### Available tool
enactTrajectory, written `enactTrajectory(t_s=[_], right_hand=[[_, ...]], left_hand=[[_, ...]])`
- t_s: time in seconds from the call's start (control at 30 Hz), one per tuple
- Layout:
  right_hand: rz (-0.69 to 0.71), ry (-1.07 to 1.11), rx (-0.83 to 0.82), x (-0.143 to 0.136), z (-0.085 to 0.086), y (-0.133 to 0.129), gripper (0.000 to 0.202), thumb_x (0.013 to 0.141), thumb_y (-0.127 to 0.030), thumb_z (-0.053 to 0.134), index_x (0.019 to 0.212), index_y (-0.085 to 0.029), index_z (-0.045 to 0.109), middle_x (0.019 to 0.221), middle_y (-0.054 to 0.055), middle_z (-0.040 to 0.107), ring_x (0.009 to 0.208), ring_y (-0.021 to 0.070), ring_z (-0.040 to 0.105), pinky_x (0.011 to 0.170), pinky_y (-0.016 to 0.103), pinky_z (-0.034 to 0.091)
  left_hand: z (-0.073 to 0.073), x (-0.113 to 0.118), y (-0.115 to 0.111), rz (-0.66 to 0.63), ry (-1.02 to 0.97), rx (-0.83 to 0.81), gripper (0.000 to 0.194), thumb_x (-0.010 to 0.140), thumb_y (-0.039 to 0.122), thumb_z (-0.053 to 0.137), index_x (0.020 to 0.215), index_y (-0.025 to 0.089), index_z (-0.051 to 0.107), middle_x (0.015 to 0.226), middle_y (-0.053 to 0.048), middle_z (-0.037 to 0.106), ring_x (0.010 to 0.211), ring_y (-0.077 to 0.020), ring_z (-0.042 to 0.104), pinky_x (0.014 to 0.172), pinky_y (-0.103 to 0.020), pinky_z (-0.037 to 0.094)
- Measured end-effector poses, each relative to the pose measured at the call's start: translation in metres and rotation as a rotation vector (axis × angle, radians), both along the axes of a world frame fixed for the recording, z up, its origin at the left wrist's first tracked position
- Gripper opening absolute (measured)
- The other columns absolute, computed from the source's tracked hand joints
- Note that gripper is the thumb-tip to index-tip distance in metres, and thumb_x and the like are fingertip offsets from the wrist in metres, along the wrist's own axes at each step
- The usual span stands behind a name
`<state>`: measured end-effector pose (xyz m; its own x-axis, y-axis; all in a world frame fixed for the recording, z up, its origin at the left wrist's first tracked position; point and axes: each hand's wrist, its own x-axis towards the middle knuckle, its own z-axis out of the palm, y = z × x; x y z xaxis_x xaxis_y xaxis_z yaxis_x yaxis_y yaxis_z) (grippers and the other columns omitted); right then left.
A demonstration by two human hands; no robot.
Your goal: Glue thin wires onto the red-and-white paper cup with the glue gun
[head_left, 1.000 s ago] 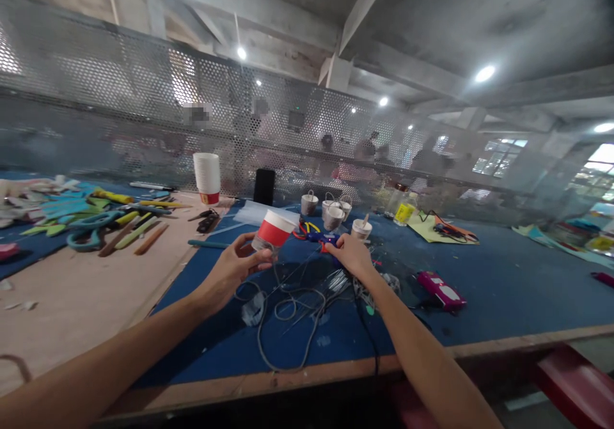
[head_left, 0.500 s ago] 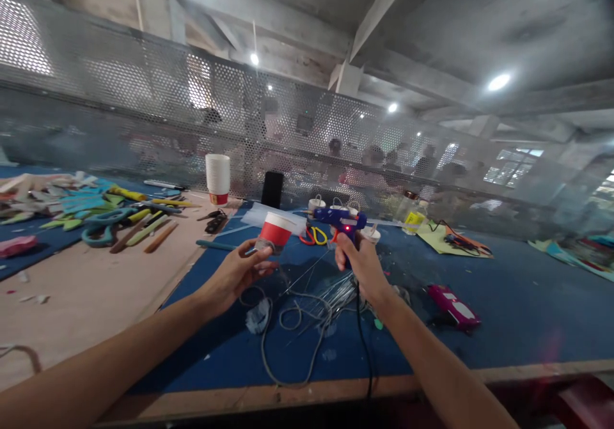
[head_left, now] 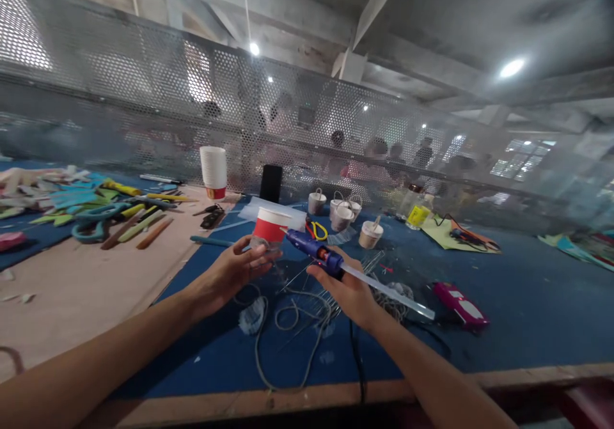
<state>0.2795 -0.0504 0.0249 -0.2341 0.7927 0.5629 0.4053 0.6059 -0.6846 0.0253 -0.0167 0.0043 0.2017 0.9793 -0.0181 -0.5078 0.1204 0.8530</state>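
Observation:
My left hand [head_left: 236,264] is closed around the lower part of a red and white paper cup [head_left: 270,226], whose base is wrapped in something grey. In my right hand [head_left: 346,291] is a blue hot glue gun [head_left: 314,250], with a long clear glue stick [head_left: 391,288] poking out of its back. The gun's nozzle points left and appears to meet the cup's side. Grey cord [head_left: 307,358] lies in loops on the blue mat [head_left: 206,346] below both hands, beside a heap of thin clear strands.
Several small cord-wrapped cups [head_left: 369,234] stand behind the gun. Stacked paper cups [head_left: 213,172], a black phone [head_left: 271,183] and teal scissors [head_left: 96,220] are to the left. A magenta object [head_left: 460,305] and a yellow-labelled bottle [head_left: 419,214] are to the right. A perforated metal screen [head_left: 158,109] rises behind.
The glue gun has tilted and moved left and down, bringing its nozzle to the cup's side. My left hand and the cup have shifted slightly. The small wrapped cups are now more visible.

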Motion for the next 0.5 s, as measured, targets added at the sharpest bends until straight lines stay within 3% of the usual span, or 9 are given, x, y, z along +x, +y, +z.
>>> enactTrajectory(t_s=[0.23, 0.5], right_hand=[[0.051, -0.105, 0.029, -0.004, 0.005, -0.007, 0.03, 0.093, -0.045, 0.069, 0.107, -0.019, 0.068, 0.085, 0.001, 0.072, 0.071, 0.0154, 0.064, 0.066, 0.023, 0.049], [0.082, -0.181, 0.088, 0.001, -0.005, -0.002, 0.026, 0.094, -0.043, 0.069, 0.107, -0.02, 0.066, 0.089, 0.001, 0.072, 0.074, 0.0154, 0.065, 0.07, 0.023, 0.047]], left_hand=[[-0.002, 0.001, 0.0, 0.014, -0.05, -0.026, 0.039, 0.068, 0.015, 0.093, 0.096, 0.018, 0.066, 0.085, 0.0, 0.073, 0.062, -0.0102, 0.072, 0.052, -0.015, 0.058], [0.005, 0.003, -0.004, 0.028, -0.028, -0.004, 0.034, 0.069, 0.014, 0.091, 0.091, 0.016, 0.065, 0.084, 0.0, 0.069, 0.058, -0.0071, 0.066, 0.047, -0.013, 0.052]])
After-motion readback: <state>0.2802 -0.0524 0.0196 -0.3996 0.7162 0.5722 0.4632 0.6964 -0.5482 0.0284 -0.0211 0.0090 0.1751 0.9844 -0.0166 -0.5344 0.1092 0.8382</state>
